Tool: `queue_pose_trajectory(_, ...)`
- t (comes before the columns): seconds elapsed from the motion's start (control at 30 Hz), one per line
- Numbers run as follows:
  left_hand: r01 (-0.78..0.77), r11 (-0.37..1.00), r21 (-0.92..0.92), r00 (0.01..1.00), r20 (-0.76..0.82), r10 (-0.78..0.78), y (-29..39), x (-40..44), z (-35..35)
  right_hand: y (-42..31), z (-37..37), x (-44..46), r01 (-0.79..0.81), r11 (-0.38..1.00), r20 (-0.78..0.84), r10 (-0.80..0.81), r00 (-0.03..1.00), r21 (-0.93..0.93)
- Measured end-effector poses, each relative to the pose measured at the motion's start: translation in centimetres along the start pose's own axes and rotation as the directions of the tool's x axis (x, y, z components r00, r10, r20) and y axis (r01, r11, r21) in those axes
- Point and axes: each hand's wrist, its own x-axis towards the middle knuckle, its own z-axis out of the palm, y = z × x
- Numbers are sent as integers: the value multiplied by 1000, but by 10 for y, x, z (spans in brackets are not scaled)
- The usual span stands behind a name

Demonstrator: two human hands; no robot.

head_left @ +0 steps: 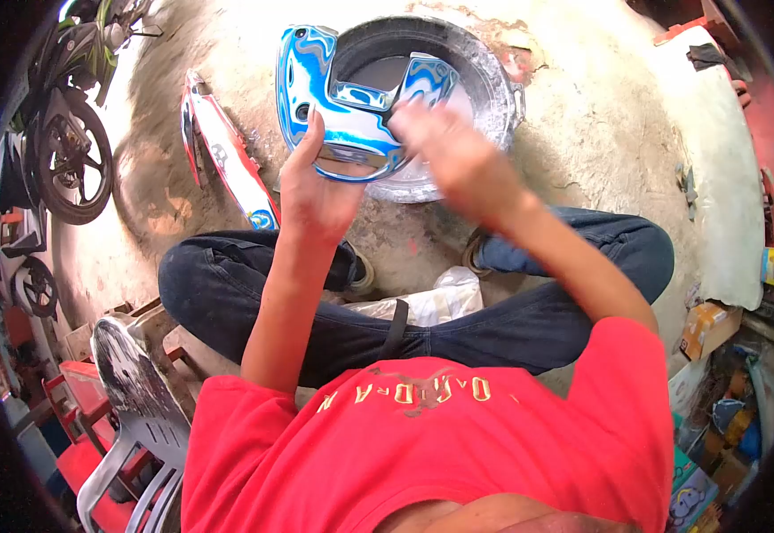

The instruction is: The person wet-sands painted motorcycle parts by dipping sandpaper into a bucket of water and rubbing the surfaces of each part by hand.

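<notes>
A glossy blue-and-white patterned plastic panel [329,115], like a motorcycle fairing piece, is held up over a round dark basin [491,71]. My left hand [318,191] grips its lower left edge, with the thumb on the front face and the other fingers hidden beneath. My right hand [458,155] is at the panel's right side, smeared by motion. Its fingers look bent against the surface, but whether they hold anything does not show. Greyish liquid [387,73] lies in the basin, and whitish residue coats its wall.
A red-and-white panel [227,164] lies on the concrete floor to the left. Motorcycles [71,151] stand at the far left, and a worn plastic chair [151,417] is at lower left. A cardboard box [709,330] and clutter sit on the right.
</notes>
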Motion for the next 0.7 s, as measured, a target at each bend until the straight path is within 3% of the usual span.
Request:
queue_pose_trajectory(0.03,9,1000,-18,1000,16,-8,0,1,-3,-20,-4,1,79,995,-9,-79,997,59)
queue_pose_trajectory(0.1,28,998,-55,999,48,-25,0,4,-8,-10,-12,5,80,989,-41,-75,996,125)
queue_pose_trajectory(0.17,3,999,-54,999,34,-1,0,-3,2,29,-16,10,-110,992,-7,110,994,-58)
queue_pose_trajectory(0.2,-8,999,-54,1000,29,10,-1,-6,7,45,-16,13,-126,984,-87,115,989,-127)
queue_pose_trajectory(0.3,-15,999,-33,1000,16,16,-2,-4,9,23,-4,5,-6,989,-16,3,1000,-146)
queue_pose_trajectory(0.33,-5,1000,-27,999,51,6,-1,-2,0,-3,-3,6,27,998,-75,-23,997,50)
queue_pose_trajectory(0.43,66,995,-75,990,126,-56,2,0,-5,-11,-13,7,148,984,-65,-142,988,100)
queue_pose_trajectory(0.47,12,997,-71,1000,23,-11,0,-3,4,4,-20,13,6,1000,-13,-6,1000,-9)
queue_pose_trajectory(0.5,8,997,-76,999,36,-5,2,-6,6,27,-24,18,-130,983,28,134,991,-128)
queue_pose_trajectory(0.53,4,996,-85,999,54,1,2,-7,8,47,-20,17,-207,969,-49,202,978,-135)
queue_pose_trajectory(0.63,8,997,-78,996,90,-1,1,-2,3,31,-4,3,-105,978,10,108,994,-178)
queue_pose_trajectory(0.7,-1,1000,-2,997,82,1,2,0,-4,-18,-1,1,38,998,-25,-37,999,44)
